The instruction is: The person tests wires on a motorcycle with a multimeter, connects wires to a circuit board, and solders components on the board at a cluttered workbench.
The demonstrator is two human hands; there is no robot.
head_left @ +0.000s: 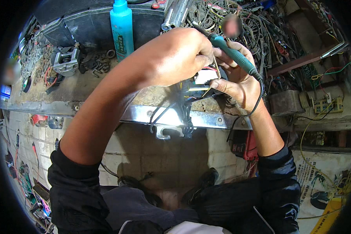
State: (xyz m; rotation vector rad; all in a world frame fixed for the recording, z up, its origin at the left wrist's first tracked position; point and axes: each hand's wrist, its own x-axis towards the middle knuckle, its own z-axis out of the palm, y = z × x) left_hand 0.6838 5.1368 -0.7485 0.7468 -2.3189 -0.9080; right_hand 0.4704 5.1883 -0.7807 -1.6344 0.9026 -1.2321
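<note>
My left hand (189, 56) is closed, thumb and forefinger pinched on a thin pale wire (217, 67). A teal soldering iron (236, 55) lies across the fingers of my right hand (241, 87), its dark tip end toward the upper left and its cord running down past the wrist. The thumb of that hand presses near the lower end of the same thin wire. Just below my fingers is a small dark part with a white face (206, 77). Thin black leads (185, 117) hang from it over the bench edge. My left fingertips are partly hidden.
A metal strip (136, 114) edges the bench, with a hooked metal piece (167, 133) under it. A blue bottle (122, 33) stands behind my left forearm, right of a metal bracket (67, 62). Tangled wires (257, 27) fill the back right. A power strip (328, 106) lies at right.
</note>
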